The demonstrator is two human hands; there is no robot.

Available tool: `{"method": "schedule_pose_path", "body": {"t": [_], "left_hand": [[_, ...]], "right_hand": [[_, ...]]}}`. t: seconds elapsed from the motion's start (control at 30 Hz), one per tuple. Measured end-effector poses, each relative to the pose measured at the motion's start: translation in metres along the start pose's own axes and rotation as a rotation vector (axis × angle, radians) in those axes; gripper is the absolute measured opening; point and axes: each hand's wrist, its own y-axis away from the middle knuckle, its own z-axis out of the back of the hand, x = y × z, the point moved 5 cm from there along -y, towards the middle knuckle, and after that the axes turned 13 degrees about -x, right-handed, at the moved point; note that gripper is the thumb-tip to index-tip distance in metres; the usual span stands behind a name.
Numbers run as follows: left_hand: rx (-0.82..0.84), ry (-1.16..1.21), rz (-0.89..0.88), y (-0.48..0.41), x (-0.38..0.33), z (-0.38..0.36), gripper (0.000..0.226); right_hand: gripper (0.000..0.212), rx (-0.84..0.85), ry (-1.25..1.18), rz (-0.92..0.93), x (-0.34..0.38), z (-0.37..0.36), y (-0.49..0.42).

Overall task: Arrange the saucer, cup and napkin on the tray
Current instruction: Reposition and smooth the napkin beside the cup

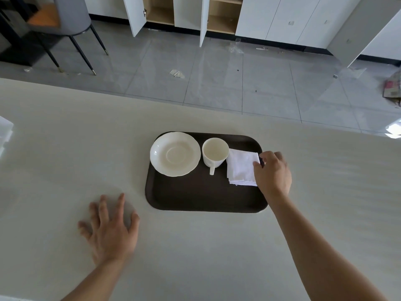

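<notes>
Meanwhile right hand (273, 172) pinches napkin (242, 168) beside cup (215, 152); left hand (110, 230) splayed.

An unfinished or newly fitted room, perhaps a kitchen or dining area. White cabinets (219, 16) stand open, with scraps (176, 73) littering the grey tiled floor (217, 83). A pale counter (65, 148) fills the foreground.

A dark brown tray (195, 196) with rounded corners lies flat. On its far left sits a white saucer (175, 154) with a scalloped rim, overhanging the tray's corner slightly. Just right of it stands an empty white cup (215, 152), upright, handle pointing toward the viewer. A folded white napkin (242, 167) lies flat beside the cup, on the tray's right.
</notes>
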Motion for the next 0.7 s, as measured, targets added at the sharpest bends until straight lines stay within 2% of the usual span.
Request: {"method": "schedule_pose_path", "body": {"t": [0.07,0.2,0.57,0.7], "left_hand": [[-0.006,0.0,-0.002,0.0,0.0,-0.001,0.072],[-0.009,-0.012,0.002,0.0,0.001,-0.002,0.073],[-0.019,-0.012,-0.003,0.0,0.001,-0.002,0.072],[-0.007,-0.018,0.0,-0.001,0.0,-0.001,0.072]], "right_hand": [[0.023,0.035,-0.174,0.036,0.02,0.0,0.013],[0.063,0.287,-0.251,0.02,0.062,-0.025,0.041],[0.047,0.247,-0.285,0.057,0.077,-0.031,0.036],[0.053,0.277,-0.275,0.048,0.075,-0.033,0.037]]}}
